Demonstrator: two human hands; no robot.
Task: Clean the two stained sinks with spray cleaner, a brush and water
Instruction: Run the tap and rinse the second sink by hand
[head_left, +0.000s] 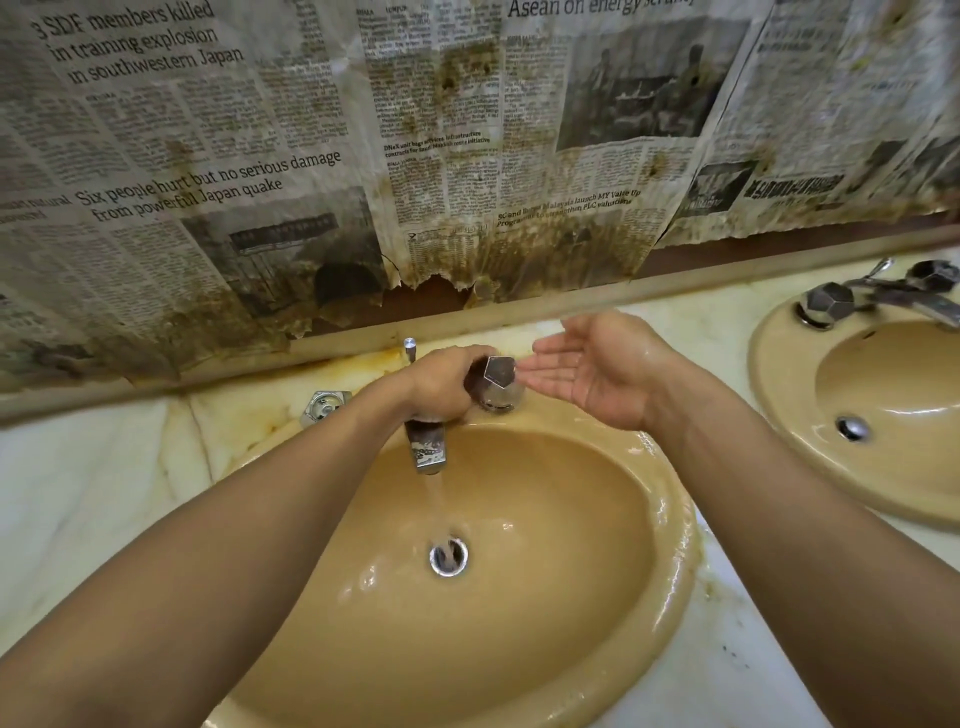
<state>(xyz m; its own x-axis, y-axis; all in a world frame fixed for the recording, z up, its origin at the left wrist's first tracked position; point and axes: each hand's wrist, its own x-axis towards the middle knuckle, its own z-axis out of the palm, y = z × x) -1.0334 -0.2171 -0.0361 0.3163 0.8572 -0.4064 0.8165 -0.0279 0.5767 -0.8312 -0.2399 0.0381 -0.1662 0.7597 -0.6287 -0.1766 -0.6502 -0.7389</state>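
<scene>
Newspaper (260, 156): it covers the wall behind the worktop; brown stains, lower edge torn.
Worktop (78, 493): pale marble, with rusty yellow marks close to the wall.
Bare valve (324, 408): a metal stub with no handle on it, left of the tap, on the rim of the near sink.
Left hand (441, 387): fingers curled down over the top of the tap, just behind the spout, and up against the handle; I cannot tell if they also pinch the handle.
Tap (427, 449): dull, spotted metal; the spout comes out below the left hand and points into the bowl.
Water (436, 499): a thin stream falls from the spout straight onto the drain (449, 557).
Near sink (545, 597): oval tan bowl, wet and shiny, under both forearms.
Handle (500, 382): faceted metal knob, between the two hands, touching the left one.
Right hand (597, 374): palm up, fingers straight and together, holding nothing; the fingertips are just beside the handle.
Second sink (883, 395): same tan colour, at the far right, well apart from both hands; it has two dark faceted knobs.
</scene>
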